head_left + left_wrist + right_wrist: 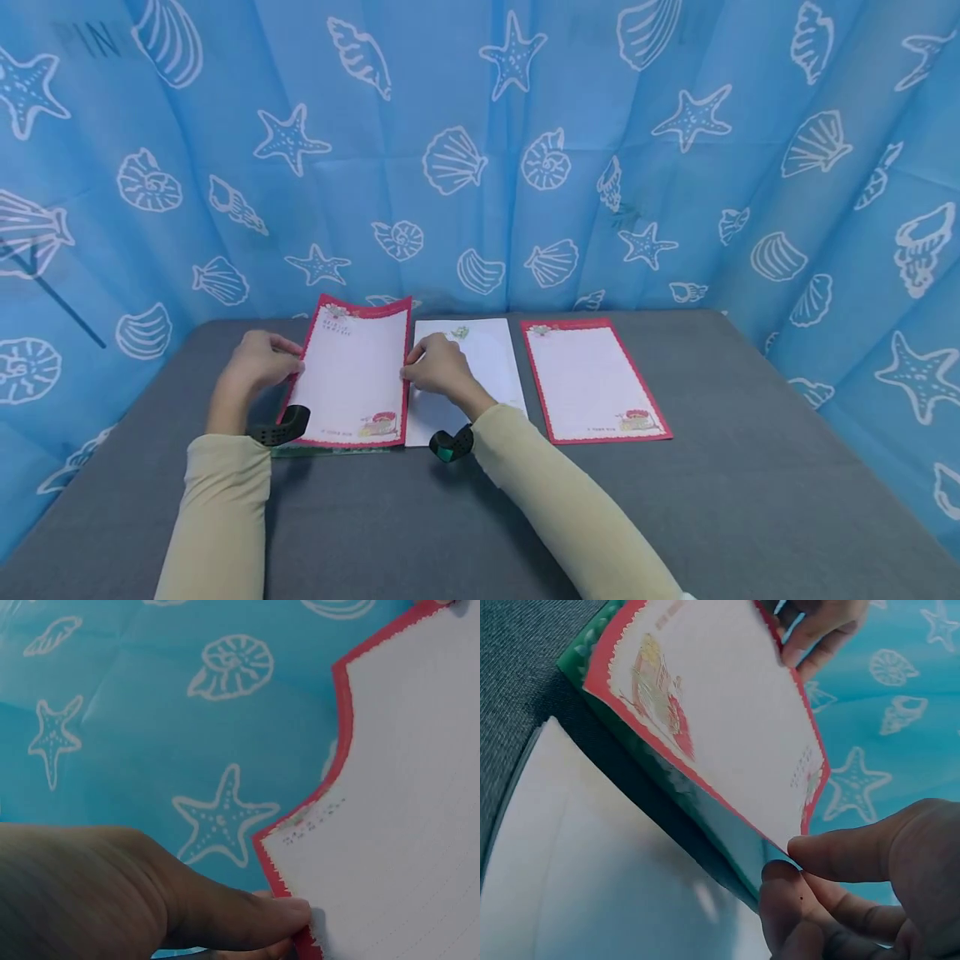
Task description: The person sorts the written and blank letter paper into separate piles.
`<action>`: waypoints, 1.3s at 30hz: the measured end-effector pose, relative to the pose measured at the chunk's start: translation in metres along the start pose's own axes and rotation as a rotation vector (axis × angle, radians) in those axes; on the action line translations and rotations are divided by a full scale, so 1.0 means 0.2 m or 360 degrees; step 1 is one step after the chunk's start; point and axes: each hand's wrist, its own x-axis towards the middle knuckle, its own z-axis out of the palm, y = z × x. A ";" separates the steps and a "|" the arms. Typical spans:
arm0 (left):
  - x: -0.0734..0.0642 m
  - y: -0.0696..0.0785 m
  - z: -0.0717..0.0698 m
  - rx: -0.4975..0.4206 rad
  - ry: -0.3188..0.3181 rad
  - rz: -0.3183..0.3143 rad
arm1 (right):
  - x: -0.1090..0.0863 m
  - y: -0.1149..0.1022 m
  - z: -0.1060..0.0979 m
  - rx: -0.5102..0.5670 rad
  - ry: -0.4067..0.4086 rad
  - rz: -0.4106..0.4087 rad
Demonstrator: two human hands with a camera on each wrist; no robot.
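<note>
Both hands hold a red-bordered sheet of paper (351,367) by its two long sides. My left hand (258,362) pinches the left edge, and its thumb (281,915) lies on the border in the left wrist view. On the opposite edge, my right hand (442,367) pinches the border between thumb and fingers. The sheet's far edge curves upward, with printed characters near its top left and a small picture at the lower right. Beneath it lies a green-edged sheet or booklet (574,664), mostly covered.
A white sheet stack (495,367) with a green motif lies right of the held paper, partly under the right hand and forearm. Farther right is another red-bordered sheet (596,379). A grey cloth (750,467) covers the table, and a blue seashell curtain (480,217) hangs behind.
</note>
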 end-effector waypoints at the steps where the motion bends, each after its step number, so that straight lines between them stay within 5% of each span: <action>1: 0.00 -0.01 0.00 0.0025 0.0007 -0.0009 | 0.01 -0.01 0.01 -0.0045 0.0009 -0.0006; 9: 0.04 -0.06 0.01 0.0271 0.0071 -0.0145 | 0.03 -0.04 0.08 -0.0322 -0.0021 0.0008; 16: 0.04 -0.06 0.03 0.0385 0.0019 -0.0232 | 0.02 -0.05 0.12 -0.0483 -0.0021 0.0073; 25: 0.03 -0.03 0.05 0.0458 -0.0148 -0.0334 | -0.01 -0.07 0.15 -0.0462 -0.0050 0.0044; 39: 0.04 -0.02 0.07 0.0489 -0.0073 -0.0357 | -0.02 -0.08 0.13 -0.0394 -0.0077 0.0027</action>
